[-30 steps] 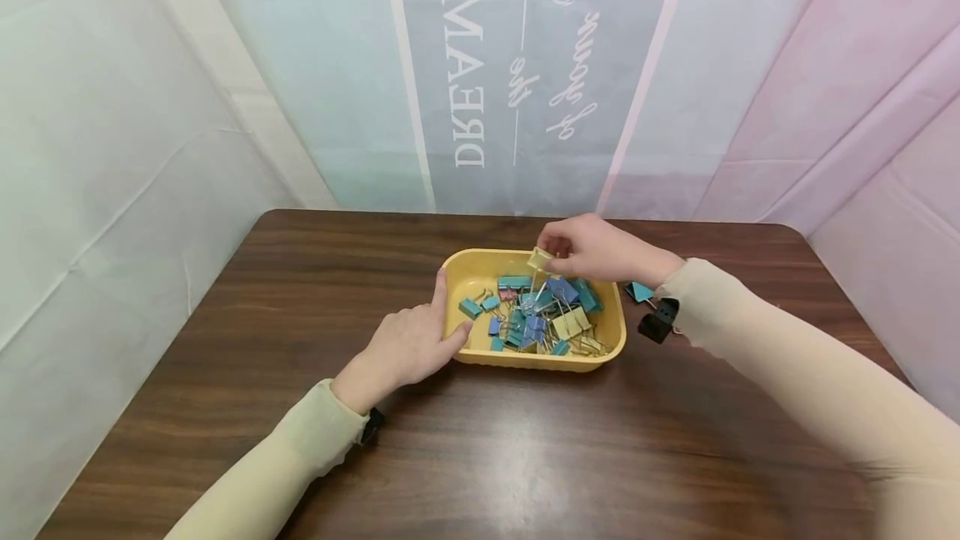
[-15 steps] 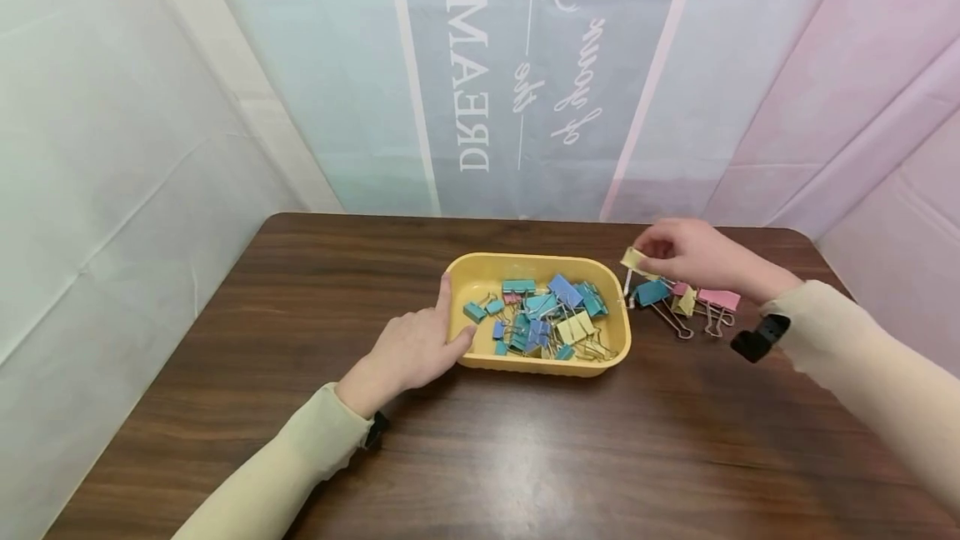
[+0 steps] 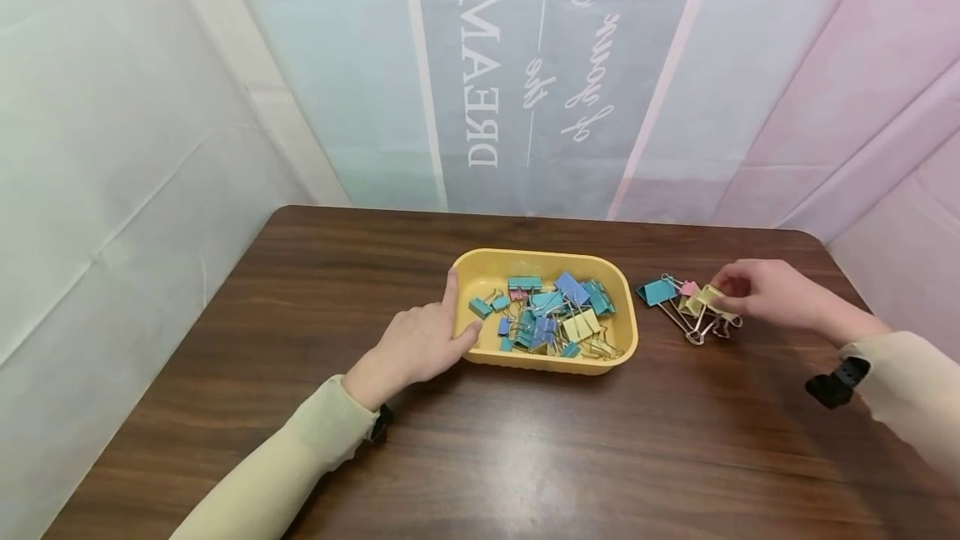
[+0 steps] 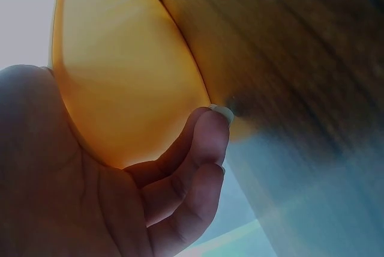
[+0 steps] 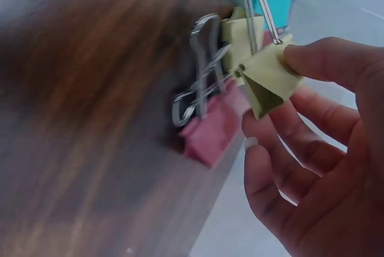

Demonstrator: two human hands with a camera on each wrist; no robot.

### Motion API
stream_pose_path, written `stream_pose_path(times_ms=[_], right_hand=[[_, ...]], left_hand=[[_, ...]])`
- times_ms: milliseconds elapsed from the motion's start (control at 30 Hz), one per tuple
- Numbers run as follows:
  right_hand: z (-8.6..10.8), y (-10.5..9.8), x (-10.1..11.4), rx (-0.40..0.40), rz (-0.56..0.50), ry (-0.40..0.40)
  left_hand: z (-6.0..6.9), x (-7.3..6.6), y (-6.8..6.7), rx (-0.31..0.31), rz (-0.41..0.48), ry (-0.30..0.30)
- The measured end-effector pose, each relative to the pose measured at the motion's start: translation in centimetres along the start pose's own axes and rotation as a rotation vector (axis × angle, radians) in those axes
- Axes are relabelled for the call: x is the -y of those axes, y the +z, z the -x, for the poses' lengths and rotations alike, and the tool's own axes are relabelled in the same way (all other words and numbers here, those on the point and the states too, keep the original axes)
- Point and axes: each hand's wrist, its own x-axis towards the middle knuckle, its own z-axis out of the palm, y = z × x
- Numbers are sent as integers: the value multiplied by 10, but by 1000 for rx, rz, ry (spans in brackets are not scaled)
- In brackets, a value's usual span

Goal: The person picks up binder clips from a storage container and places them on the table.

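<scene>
Yellow clip is pinched by right hand at clip pile; bin is gripped by left hand, likely for steadying.

The table is cut off at its near edge. Toward its right edge, the right hand and its yellow clip hide most of a pink clip from the head camera.

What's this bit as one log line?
left grip: holds yellow rectangular plastic tray | right grip: pinches pale-yellow wedge-shaped metal binder clip | place: right of tray, near other clips
</scene>
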Motion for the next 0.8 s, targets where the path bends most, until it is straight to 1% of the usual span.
stream_pose_path(times_ms=[133,267,433,533,600,667,767,800], right_hand=[[4,6,-7,9,21,-10],[5,9,-8,29,30,-4],[4,3,-6,54,56,1],[1,-5,-1,62,56,1],[-2,-10,4,69,42,16],[-7,-14,11,57,41,12],[-16,-19,25,34,44,-17],[-20,-20,31,24,51,-41]], left_hand=[[0,-1,0,6,1,-10],[-1,-1,1,6,0,-14],[-1,-2,0,6,1,-11],[-1,-2,0,6,3,-15],[-1,-2,-1,6,4,-16],[-1,-2,0,9,6,-16],[0,-2,0,12,9,-18],[0,-2,0,13,8,-20]])
